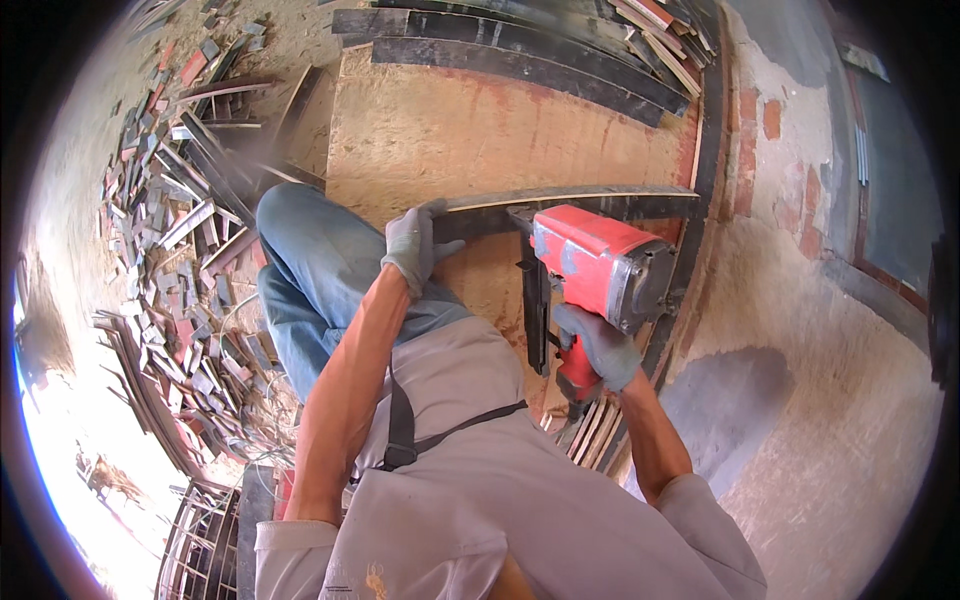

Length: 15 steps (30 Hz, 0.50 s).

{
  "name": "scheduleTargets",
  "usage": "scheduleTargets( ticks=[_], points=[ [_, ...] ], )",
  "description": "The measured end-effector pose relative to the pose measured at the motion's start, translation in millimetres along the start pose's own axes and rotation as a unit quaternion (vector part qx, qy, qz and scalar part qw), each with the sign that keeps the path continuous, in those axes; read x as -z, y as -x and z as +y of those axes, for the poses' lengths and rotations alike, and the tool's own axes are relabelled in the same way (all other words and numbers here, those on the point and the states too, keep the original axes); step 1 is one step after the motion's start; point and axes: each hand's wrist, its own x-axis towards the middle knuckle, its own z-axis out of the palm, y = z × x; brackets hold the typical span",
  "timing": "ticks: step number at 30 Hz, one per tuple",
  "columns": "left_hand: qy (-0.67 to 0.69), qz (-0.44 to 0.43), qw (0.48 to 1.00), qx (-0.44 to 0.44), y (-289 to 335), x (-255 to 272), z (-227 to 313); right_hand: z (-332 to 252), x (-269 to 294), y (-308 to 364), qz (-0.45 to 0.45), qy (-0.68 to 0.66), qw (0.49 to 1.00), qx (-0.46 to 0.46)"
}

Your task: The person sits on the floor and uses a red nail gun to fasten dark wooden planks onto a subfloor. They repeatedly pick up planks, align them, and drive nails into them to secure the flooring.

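Right here, the person sits bent over a broad orange-brown wooden board (430, 130), with one leg in faded blue jeans (325, 245) folded to the left. Across the board runs a long, dark, pale-edged wooden strip (590, 203), its far right end reaching a long dark border strip (708, 120) along the board's right side. The grey-gloved left hand (408, 248) grasps the left end of the pale-edged strip, fingers bent over it and thumb reaching out along the near side. The grey-gloved right hand (602, 345) is wrapped around the handle of a bulky red nail gun (590, 255) with a scuffed body and a dark grey metal cap; I cannot tell whether a finger presses the trigger. The gun sits over the right half of the board, its nose at the near side of the pale-edged strip, though I can't make out whether the two touch. A narrow black magazine (535, 305) hangs from it toward the person. Farther up the board lie several flat black wooden strips (520, 62), roughly side by side, with a bundle of reddish and pale-edged slats (660, 42) at the upper right. Over on the left, a wide heap of mixed dark and reddish wood offcuts (185, 290) covers the ground, while a peeling plastered wall (765, 150) rises on the right.
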Motion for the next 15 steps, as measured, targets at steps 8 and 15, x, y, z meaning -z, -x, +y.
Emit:
scheduleTargets(
  ticks=[8,15],
  points=[
    [0.345,0.099,0.859,0.364,7.6,-6.2,118.1,11.3,-7.8,-3.5,0.06,-0.033,0.998,-0.004],
    [0.276,0.093,0.926,0.242,13.8,-12.4,96.4,26.8,-20.3,-6.8,0.02,0.01,0.999,0.046]
  ],
)
